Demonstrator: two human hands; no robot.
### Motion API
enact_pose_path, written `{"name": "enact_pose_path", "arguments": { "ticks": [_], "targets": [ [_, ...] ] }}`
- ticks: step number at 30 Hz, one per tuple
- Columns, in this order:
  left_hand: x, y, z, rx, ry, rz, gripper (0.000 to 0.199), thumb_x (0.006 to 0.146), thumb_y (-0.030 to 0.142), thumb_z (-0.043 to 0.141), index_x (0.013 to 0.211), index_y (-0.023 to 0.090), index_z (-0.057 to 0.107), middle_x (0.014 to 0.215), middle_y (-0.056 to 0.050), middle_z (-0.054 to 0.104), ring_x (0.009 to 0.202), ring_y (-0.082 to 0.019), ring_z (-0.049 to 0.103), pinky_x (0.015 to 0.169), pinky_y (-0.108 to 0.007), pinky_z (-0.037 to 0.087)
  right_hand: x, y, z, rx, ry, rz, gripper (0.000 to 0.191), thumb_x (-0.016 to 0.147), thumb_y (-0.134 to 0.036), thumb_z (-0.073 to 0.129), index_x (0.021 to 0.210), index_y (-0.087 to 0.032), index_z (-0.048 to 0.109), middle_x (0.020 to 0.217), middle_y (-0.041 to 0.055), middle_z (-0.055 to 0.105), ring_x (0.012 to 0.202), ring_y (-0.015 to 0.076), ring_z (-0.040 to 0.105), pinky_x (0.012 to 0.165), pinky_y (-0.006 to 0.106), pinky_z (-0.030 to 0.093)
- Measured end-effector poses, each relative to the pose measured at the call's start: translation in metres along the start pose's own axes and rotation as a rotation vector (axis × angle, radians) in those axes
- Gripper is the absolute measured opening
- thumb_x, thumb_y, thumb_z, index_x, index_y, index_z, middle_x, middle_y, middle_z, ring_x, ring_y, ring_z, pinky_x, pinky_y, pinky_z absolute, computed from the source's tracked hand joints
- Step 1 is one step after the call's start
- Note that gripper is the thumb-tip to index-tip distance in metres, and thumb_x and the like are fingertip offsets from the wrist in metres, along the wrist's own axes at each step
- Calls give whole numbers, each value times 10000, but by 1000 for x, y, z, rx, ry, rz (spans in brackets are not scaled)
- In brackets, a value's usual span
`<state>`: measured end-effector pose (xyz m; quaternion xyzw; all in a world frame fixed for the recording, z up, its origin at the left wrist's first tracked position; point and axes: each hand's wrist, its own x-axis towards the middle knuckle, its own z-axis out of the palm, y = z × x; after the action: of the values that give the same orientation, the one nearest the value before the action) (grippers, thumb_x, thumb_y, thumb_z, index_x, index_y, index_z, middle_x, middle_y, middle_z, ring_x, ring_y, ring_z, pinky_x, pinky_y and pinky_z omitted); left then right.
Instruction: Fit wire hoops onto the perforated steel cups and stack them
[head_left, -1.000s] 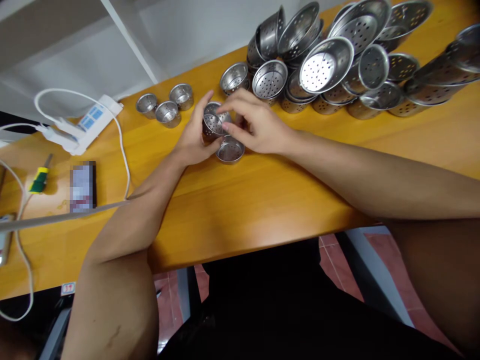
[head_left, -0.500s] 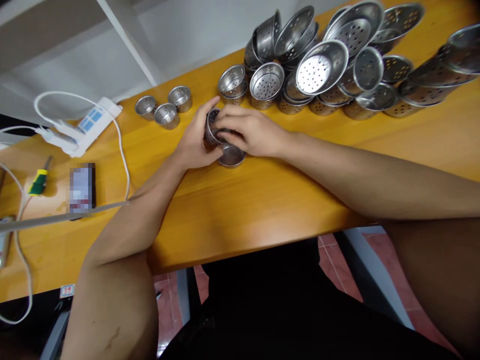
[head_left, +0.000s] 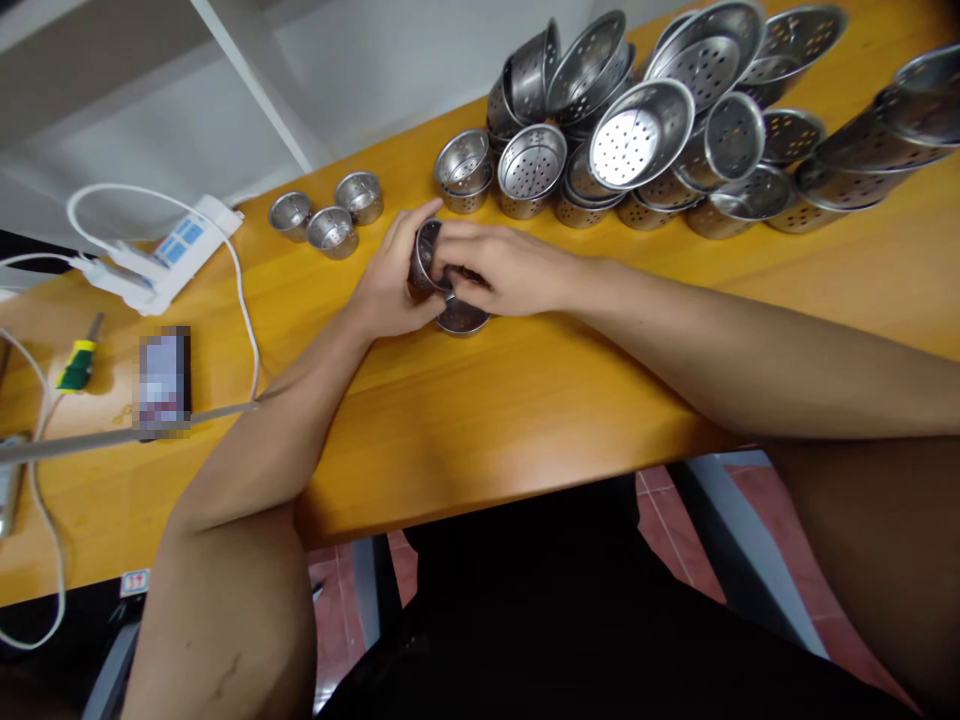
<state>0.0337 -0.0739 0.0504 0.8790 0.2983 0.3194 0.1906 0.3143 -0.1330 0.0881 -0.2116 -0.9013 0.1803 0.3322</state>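
Note:
My left hand [head_left: 386, 285] is wrapped round the side of a small perforated metal cup [head_left: 426, 262], which is tilted with its mouth toward the right. The fingers of my right hand [head_left: 499, 268] are bent together and reach into the cup's mouth. Whatever they may pinch there is hidden. Just below my right fingers, a second round metal cup [head_left: 463, 316] rests on the table, partly covered by the hands.
Three small metal cups [head_left: 333, 232] stand to the left. Behind and right are many stacked perforated metal cups [head_left: 532, 170]. A white power strip [head_left: 184, 250] with cables, a phone [head_left: 163, 380] and a green-yellow screwdriver [head_left: 77, 365] lie at the left of the wooden table [head_left: 465, 420].
My right fingers have shifted slightly inside the cup, with the forefinger and thumb a little more bent. My left hand keeps its hold on the cup.

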Motion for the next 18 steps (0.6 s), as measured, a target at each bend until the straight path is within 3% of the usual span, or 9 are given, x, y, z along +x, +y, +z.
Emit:
{"name": "enact_pose_path", "arguments": {
  "ticks": [3, 8, 13, 18],
  "targets": [
    [0, 7, -2, 21, -5, -50, 1066, 951, 848, 877, 1824, 323, 564, 1721, -151, 780, 1674, -495, 770, 1501, -849, 620, 1, -1, -1, 44, -27, -22, 119, 1190, -122, 664, 1215, -218, 730, 1278, 75, 751, 1090, 237, 674, 989, 354, 543],
    [-2, 19, -7, 60, -18, -50, 1045, 981, 835, 897, 1834, 364, 522, 1746, -130, 771, 1672, -477, 746, 1475, -858, 655, 3, -3, 0, 50, 6, 18, 112, 1182, -127, 687, 1159, -234, 711, 1304, 83, 726, 1181, 264, 685, 1072, 383, 577],
    [-2, -5, 0, -51, -49, 67, 1146, 957, 897, 938, 1881, 390, 487, 1822, -77, 744, 1659, -432, 734, 1514, -810, 628, 4, -6, -3, 46, -43, 37, 104, 1150, -142, 691, 1127, -243, 679, 1299, 75, 735, 1110, 257, 688, 1009, 378, 554],
    [-2, -22, 10, -130, -38, 117, 1190, 926, 967, 913, 1894, 433, 473, 1809, -91, 737, 1653, -490, 723, 1487, -848, 610, 3, -3, -2, 14, -67, 65, 91, 1116, -164, 695, 1103, -248, 661, 1193, 69, 753, 1027, 263, 664, 921, 381, 498]
  ]
}}
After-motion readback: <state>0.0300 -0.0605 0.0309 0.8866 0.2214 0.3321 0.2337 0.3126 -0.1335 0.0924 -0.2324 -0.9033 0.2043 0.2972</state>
